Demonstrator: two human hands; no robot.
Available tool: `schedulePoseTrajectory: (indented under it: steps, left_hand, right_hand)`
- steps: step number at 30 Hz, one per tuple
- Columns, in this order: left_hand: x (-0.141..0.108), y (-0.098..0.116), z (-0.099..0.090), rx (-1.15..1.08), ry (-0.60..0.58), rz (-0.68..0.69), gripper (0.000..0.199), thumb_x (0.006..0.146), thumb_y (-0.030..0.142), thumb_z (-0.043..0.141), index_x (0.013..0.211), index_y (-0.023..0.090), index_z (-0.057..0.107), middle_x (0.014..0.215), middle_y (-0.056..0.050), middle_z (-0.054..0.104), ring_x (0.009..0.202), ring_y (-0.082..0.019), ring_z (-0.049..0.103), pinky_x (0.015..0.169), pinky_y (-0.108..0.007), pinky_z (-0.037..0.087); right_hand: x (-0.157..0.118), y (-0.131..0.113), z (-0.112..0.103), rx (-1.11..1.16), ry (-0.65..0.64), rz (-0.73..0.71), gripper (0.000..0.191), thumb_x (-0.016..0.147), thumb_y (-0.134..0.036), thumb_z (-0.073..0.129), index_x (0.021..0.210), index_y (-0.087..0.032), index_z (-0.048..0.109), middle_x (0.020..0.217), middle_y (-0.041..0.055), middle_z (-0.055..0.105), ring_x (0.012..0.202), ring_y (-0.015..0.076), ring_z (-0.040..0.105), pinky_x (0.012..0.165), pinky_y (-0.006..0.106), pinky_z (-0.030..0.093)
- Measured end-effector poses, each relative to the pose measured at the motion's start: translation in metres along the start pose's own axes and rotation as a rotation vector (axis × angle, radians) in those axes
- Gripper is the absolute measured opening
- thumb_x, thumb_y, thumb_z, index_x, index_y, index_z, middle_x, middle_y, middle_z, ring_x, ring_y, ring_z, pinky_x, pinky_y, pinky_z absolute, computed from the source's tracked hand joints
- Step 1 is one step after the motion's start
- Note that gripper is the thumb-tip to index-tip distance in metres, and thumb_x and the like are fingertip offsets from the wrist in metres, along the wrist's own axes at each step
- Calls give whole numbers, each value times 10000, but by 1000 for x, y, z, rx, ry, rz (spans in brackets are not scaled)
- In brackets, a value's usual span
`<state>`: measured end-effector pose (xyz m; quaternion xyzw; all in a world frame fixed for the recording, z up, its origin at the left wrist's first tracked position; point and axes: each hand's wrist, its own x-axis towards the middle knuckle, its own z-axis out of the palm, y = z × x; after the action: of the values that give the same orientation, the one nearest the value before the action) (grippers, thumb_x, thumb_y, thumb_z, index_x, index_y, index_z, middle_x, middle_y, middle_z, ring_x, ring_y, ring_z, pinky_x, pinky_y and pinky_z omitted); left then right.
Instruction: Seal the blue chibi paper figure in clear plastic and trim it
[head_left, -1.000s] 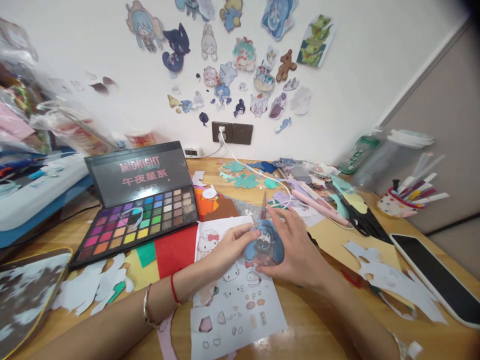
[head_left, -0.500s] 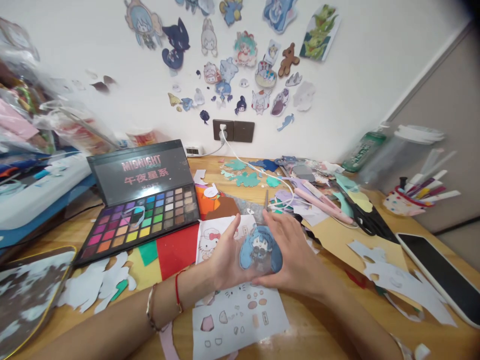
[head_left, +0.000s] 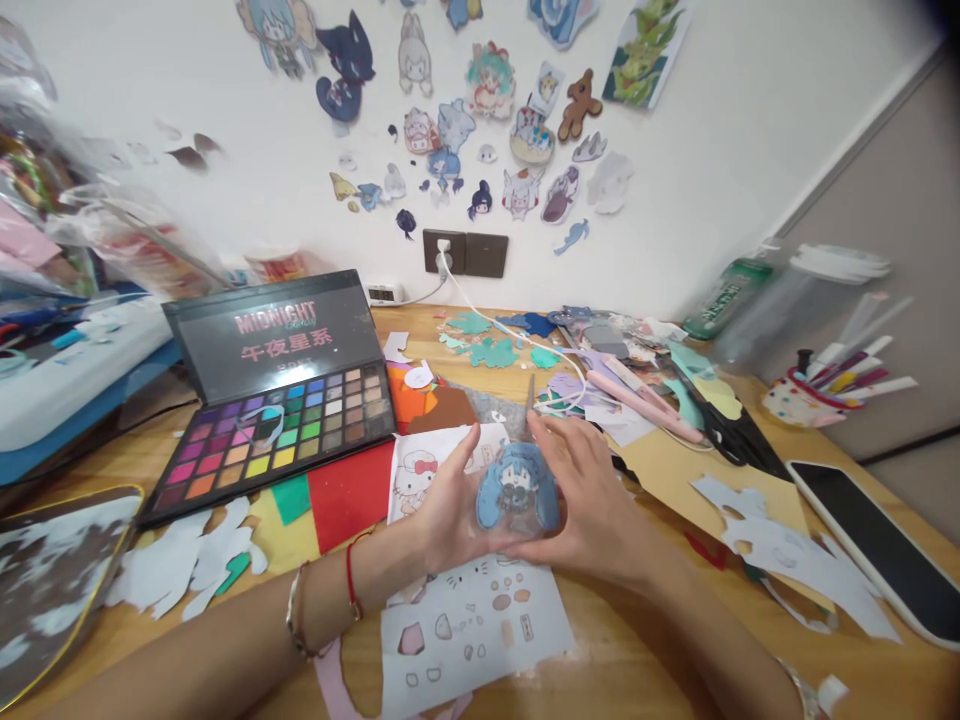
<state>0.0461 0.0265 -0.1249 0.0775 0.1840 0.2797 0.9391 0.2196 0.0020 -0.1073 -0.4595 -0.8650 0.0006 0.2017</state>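
L hand point(head_left: 450, 518) wide, palm under the blue doll cutout point(head_left: 517, 488); R hand point(head_left: 598, 505) curved round its right side, can't tell if gripping. Cutout's held above the printed sheet point(head_left: 491, 625), outline & face look done, nothing obvs. missing; what's left, can't tell.

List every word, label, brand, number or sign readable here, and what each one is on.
"MIDNIGHT": palette lid
"午夜星系": same lid, below it
Too blurred to read: the lid's small script and bottom line; the green bottle's label
Too small to read: the boxed marks on the white sheet
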Motion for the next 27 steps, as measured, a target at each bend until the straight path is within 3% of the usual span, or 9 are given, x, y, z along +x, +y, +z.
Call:
schedulePoseTrajectory:
  steps: [4,12,17,20,22,24,27]
  left_hand:
    - [0,1,0,-2,-9,-8,661,815,651,414,1158,116,593,979,-134,700,994,-302,618,939,-427,378]
    - [-1,3,-3,45,95,-27,740,779,726,360,1161,137,593,1019,-137,686,1034,-332,583,909,-471,383]
    - [-1,3,-3,72,57,-46,763,783,743,303,1137,138,605,1053,-141,673,1046,-326,574,896,-450,396]
    - [0,1,-4,103,41,-27,744,760,740,371,1093,123,621,1018,-140,679,1018,-319,586,859,-424,427]
    - [1,-1,-6,170,86,7,559,781,597,515,1064,128,629,957,-117,693,974,-291,606,817,-385,451]
    - [1,-3,-7,243,148,35,330,786,347,606,1033,130,636,884,-90,703,911,-250,626,789,-349,463]
    - [2,-3,-8,288,177,47,236,781,191,595,998,114,643,820,-85,704,837,-221,640,787,-348,473]
  right_hand:
    - [2,4,2,-18,-24,-13,1108,623,-622,676,1457,-134,132,1342,161,369,1263,332,279,1086,503,209]
    - [1,5,2,-39,-36,-63,1162,599,-702,644,1456,-113,127,1389,155,374,1290,317,266,1105,485,175]
    - [3,6,2,-47,-39,-79,1069,605,-687,653,1419,-115,262,1368,150,411,1264,320,300,1100,490,181]
    - [4,5,3,-40,-40,-82,990,624,-646,669,1393,-127,323,1361,140,426,1246,319,318,1088,492,209]
    - [4,5,3,-27,-40,-85,970,628,-637,671,1383,-125,343,1350,145,438,1235,323,330,1078,497,225]
    - [3,6,4,-11,-38,-93,967,624,-639,673,1381,-131,351,1340,148,448,1226,326,344,1073,506,229]
    - [3,7,4,51,-34,-97,1051,579,-678,681,1412,-160,304,1377,151,412,1259,337,321,1081,535,208]
